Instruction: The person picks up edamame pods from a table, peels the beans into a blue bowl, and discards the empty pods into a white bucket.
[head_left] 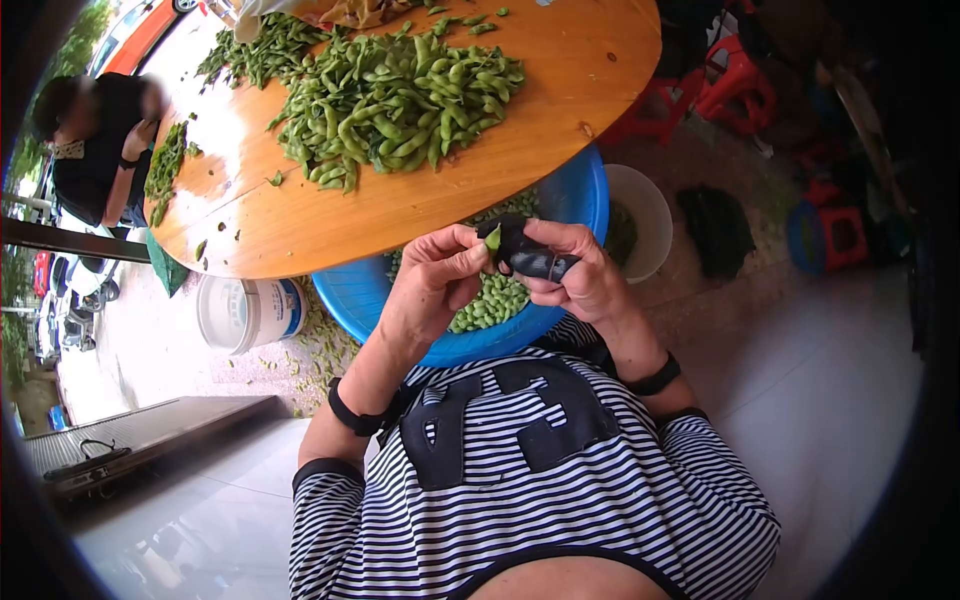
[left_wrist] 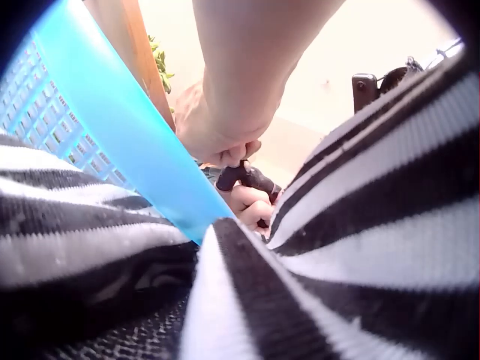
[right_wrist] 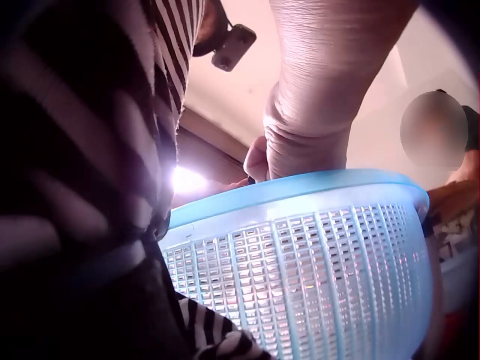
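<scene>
Over a blue slatted basket [head_left: 590,200] in the person's lap, both hands meet at one green edamame pod [head_left: 492,238]. The left hand [head_left: 432,275] pinches the pod between thumb and forefinger. Dark coverings [head_left: 545,264] sit on the thumb and finger of the right hand [head_left: 590,275], whose covered tips grip the pod's other end. Shelled green beans [head_left: 490,305] lie in the basket below. In the left wrist view the dark covering [left_wrist: 255,178] shows between the hands. The basket's rim [right_wrist: 300,184] hides most of the right hand in the right wrist view.
A wooden table [head_left: 560,90] bears a large heap of edamame pods [head_left: 400,100]. White buckets [head_left: 250,315] stand on the floor to either side of the basket. Another person [head_left: 95,150] sits across at the left. Red stools [head_left: 735,85] are at the right.
</scene>
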